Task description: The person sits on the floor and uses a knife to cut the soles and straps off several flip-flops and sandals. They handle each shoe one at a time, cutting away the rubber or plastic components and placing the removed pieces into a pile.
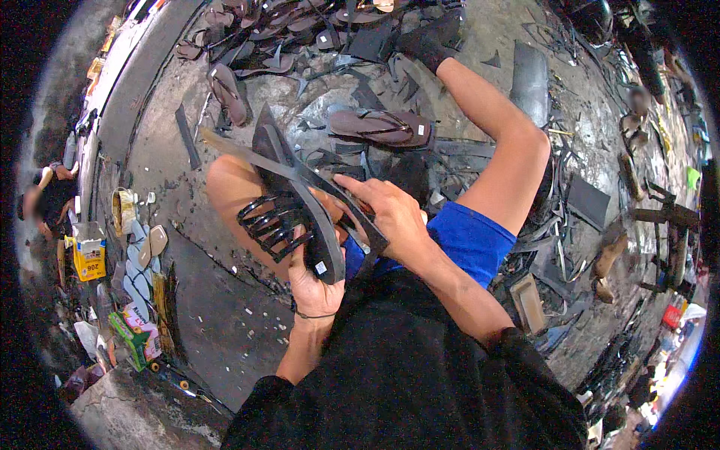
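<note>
My left hand (pixel 318 291) is closed around the heel end of a sandal (pixel 327 247). The sandal has a dark sole and several glossy black straps (pixel 274 229), and it is tilted on its side above my bent left leg. Along its right side, a dark rubber strip (pixel 373 234) stands away from the sole, leaving a gap. My right hand (pixel 397 217) pinches this strip, index finger stretched along it and thumb showing in the gap. A long, thin grey-brown piece (pixel 236 152) sticks out at the upper left; whether blade or rubber, I cannot tell.
Brown flip-flops (pixel 379 127) (pixel 229 94) and rubber scraps lie on the floor ahead, with a pile of sandals (pixel 300 22) farther off. Pale soles (pixel 139 259) and a yellow container (pixel 89 255) are at left. A dark metal stand (pixel 666 217) is at right.
</note>
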`<state>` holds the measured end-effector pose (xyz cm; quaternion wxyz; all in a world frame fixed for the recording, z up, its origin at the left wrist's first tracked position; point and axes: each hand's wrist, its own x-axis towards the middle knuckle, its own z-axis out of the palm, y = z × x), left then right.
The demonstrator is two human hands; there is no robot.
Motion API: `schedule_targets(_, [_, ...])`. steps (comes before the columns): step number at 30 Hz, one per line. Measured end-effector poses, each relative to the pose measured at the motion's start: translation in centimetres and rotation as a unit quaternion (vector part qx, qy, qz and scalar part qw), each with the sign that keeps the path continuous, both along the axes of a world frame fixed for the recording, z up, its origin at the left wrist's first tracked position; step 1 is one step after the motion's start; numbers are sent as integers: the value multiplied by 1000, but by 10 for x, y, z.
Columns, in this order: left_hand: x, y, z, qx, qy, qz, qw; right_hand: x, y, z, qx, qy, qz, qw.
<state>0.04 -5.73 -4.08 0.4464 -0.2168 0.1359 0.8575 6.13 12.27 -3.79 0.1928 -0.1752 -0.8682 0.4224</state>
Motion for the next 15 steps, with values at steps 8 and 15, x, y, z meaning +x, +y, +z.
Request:
schedule_targets(8, [-1, 9, 5, 1, 10, 57, 998, -55, 0, -11, 24, 3, -40, 999])
schedule_targets(15, [27, -37, -36, -31, 17, -23, 999, -121, 52, -23, -214, -16, -82, 973])
